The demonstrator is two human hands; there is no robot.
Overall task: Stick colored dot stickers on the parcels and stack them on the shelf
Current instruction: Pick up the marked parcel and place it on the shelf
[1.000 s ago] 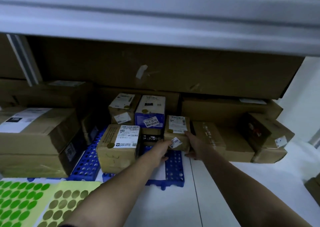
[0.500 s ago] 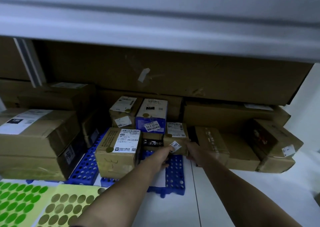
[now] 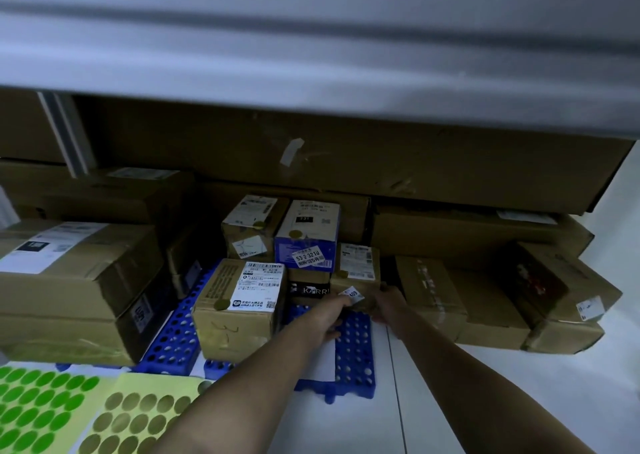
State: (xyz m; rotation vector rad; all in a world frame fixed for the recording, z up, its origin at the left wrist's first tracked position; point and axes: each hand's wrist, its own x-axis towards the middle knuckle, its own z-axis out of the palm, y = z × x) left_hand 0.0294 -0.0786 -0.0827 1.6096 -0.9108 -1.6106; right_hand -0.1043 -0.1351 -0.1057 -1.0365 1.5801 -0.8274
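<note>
Cardboard parcel (image 3: 356, 273), boxy and labelled, gripped by left hand (image 3: 329, 317) and right hand (image 3: 389, 306).

body: 2 forearms, bare | left hand (image 3: 325, 318) | right hand (image 3: 389, 306) | sleeves: unseen

green sticker sheet (image 3: 38, 408) cropped, grips perhaps hidden

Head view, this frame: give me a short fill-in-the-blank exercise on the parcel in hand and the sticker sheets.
1. Both hands, left hand and right hand, are on one small ____ parcel.
2. That parcel sits at the far end of the ____ perforated mat.
3. The sticker sheet at the bottom left edge has ____ dots.

Missing words: cardboard; blue; green
</note>
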